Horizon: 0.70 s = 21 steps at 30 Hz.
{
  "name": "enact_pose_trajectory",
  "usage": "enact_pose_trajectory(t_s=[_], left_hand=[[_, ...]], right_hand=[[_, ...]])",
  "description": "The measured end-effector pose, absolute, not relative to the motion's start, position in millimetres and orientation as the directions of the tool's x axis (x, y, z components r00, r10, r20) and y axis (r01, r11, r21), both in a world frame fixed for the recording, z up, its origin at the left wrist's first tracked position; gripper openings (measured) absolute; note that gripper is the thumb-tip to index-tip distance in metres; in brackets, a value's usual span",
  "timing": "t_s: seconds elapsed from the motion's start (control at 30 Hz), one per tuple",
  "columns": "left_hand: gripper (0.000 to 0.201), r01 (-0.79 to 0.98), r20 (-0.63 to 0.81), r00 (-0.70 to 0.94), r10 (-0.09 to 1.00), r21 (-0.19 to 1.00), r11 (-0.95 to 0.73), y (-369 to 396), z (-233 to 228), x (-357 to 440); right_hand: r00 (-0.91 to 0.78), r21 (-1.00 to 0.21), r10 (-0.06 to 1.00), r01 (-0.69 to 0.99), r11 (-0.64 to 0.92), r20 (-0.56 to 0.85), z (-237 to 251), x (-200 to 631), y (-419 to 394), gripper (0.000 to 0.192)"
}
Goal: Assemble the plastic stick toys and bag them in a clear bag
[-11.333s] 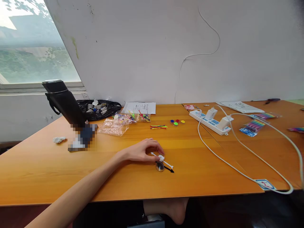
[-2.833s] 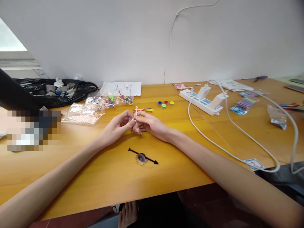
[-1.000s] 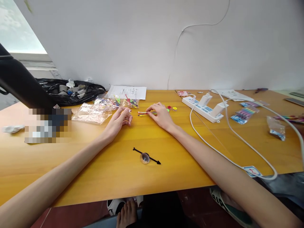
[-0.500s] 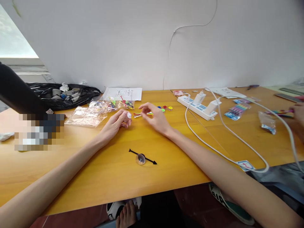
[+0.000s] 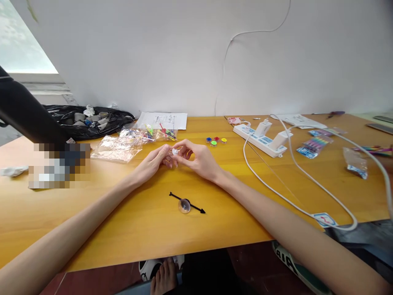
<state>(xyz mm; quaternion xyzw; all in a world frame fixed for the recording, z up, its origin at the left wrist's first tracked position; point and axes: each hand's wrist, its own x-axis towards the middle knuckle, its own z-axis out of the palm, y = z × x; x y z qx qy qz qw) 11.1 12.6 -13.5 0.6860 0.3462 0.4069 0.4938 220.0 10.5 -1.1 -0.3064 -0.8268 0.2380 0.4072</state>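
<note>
A pale wall [image 5: 147,53] stands behind an orange-brown tabletop [image 5: 147,241], and the window [image 5: 26,45] at the upper left is cut off by the picture's edge. A small white piece [image 5: 175,151] sits between the two hands, above the tabletop, its lower part and outline masked by fingertips. The left hand [image 5: 155,159] has its fingers curled in and its thumb laid forward, closed on that piece; the undersides of these fingers are out of sight. The right hand [image 5: 201,162] arches its fingers and thumb into a loop whose tips come nearly together at the piece; whether they pinch it or only touch it cannot be told.

Nearer the person, a clear suction cup [image 5: 184,206] lies tilted against a black arrow [image 5: 196,208], covering part of its shaft. Beyond the right hand are four coloured discs [image 5: 214,143], too small to read in detail. The clear plastic bags [image 5: 116,148] glare, blurring the coloured bits inside. On the left, a black bottle [image 5: 27,106] is cropped by the frame and its foot runs into a pixelated patch [image 5: 57,166] that conceals whatever lies there.
</note>
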Motion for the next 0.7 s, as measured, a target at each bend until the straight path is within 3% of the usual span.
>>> enact_pose_trajectory(t_s=[0.33,0.47,0.57,0.7], left_hand=[[0.043,0.077,0.198,0.437,0.878,0.964,-0.255,11,-11,14],[0.031,0.085,0.19,0.432,0.882,0.965,-0.249,11,-11,13],[0.021,0.154,0.205,0.463,0.862,0.94,-0.306,6,-7,12],[0.023,0.303,0.188,0.604,0.775,0.845,-0.441,-8,2,12]], right_hand=[[-0.426,-0.537,0.645,0.358,0.764,0.634,-2,226,16,0.022],[-0.36,-0.502,0.641,0.41,0.761,0.678,-1,226,19,0.022],[-0.312,-0.489,0.642,0.445,0.75,0.7,2,228,21,0.02],[-0.307,-0.475,0.662,0.503,0.723,0.683,3,243,20,0.021]])
